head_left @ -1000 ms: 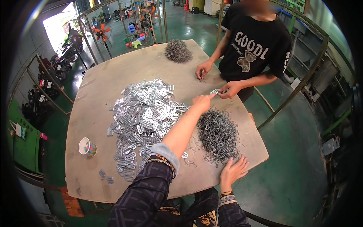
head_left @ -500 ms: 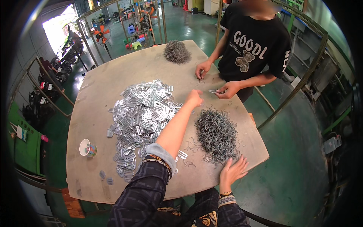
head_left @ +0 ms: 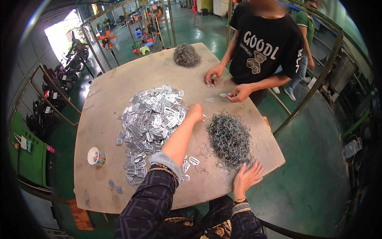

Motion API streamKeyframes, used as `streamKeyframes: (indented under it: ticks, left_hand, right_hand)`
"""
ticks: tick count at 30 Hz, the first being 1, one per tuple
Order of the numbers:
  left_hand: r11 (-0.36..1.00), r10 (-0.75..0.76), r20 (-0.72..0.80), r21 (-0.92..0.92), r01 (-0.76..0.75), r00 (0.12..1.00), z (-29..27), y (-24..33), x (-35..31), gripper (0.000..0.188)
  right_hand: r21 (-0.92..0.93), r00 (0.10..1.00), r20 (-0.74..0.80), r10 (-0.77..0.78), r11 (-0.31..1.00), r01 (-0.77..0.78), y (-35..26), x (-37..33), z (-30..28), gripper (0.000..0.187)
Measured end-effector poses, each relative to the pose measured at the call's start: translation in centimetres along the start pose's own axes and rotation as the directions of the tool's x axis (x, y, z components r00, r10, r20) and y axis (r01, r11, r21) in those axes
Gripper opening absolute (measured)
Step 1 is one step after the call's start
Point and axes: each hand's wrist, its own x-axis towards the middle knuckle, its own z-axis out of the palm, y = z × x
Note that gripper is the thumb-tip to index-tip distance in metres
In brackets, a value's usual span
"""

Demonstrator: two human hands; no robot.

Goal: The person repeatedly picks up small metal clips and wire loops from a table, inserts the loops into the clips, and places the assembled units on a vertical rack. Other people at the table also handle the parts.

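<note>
Curled at the right edge of a heap of flat silver slotted buckles (head_left: pixel 153 115) is my left hand (head_left: pixel 194 113), seen from the back. Its fingertips are hidden, so what they grip, if anything, does not show. One buckle (head_left: pixel 204 117) lies right beside its fingers. My right hand (head_left: pixel 247 180) rests open, fingers spread, against the near end of a pile of dark bent wire hooks (head_left: pixel 229 141). Farther off, a single buckle (head_left: pixel 210 99) lies before the co-worker's hands; one of those hands (head_left: pixel 238 93) holds another buckle (head_left: pixel 224 95).
A paper cup (head_left: pixel 96 156) stands at the left of the table (head_left: pixel 107 91). Another wire heap (head_left: pixel 186 55) sits at the far edge. A co-worker in a black shirt (head_left: pixel 264 44) stands at the far right. Loose buckles (head_left: pixel 193 160) and hooks lie near my left forearm.
My left hand has drawn back toward the buckle heap. A buckle now lies on the table where that hand was. A second person has come into view behind the co-worker. My right hand stays put.
</note>
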Motion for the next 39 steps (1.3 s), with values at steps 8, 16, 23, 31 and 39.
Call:
streamKeyframes:
  ticks: [8, 16, 23, 31, 39]
  left_hand:
    - [0.903, -0.179, -0.231, -0.425, 0.066, 0.956, -1.9, -1.6, 2.8, 0.04]
    - [0.953, 0.219, -0.135, 0.241, -0.182, 0.966, -1.6, -2.7, -2.0, 0.035]
    - [0.982, 0.088, -0.063, -0.163, -0.097, 0.994, -3.5, -3.0, 1.7, 0.045]
    - [0.994, 0.102, -0.321, 0.006, -0.105, 0.942, -1.7, 2.9, 4.1, 0.053]
    - [1.0, -0.023, -0.633, -0.016, 0.017, 0.774, 1.7, 0.3, 9.8, 0.051]
  right_hand:
    - [-0.006, 1.0, 0.009, -0.001, 1.0, 0.001, 0.0, -0.2, -0.1, 0.062]
    - [-0.02, 1.0, -0.007, -0.01, 1.0, 0.01, 0.3, -0.1, 0.3, 0.062]
    - [-0.005, 1.0, 0.02, -0.014, 1.0, 0.014, 0.0, -0.2, -0.2, 0.062]
    - [-0.001, 0.999, 0.034, -0.01, 1.0, 0.01, -0.2, -0.2, -0.7, 0.064]
    - [-0.004, 0.997, 0.075, -0.011, 1.0, 0.012, -0.6, 0.0, -1.2, 0.065]
